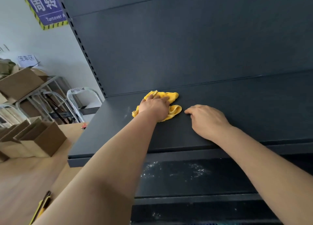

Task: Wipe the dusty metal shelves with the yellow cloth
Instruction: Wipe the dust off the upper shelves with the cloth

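A crumpled yellow cloth (175,110) lies on the upper dark metal shelf (237,99), near its back left corner. My left hand (155,107) presses down on the cloth, fingers spread over it toward the back panel. Just right of the cloth, my right hand (205,120) rests flat on the same shelf, holding nothing, its fingertips a little apart from the cloth. A faint white dust smear (127,111) shows left of the cloth. The lower shelf (220,187) carries white dust patches (197,171).
The shelf's dark back panel (186,47) rises behind the cloth, with a slotted upright (84,52) at its left edge. To the left stand cardboard boxes (42,138) on a wooden table (22,177), metal frames (55,103) and a blue sign (44,6) on the wall.
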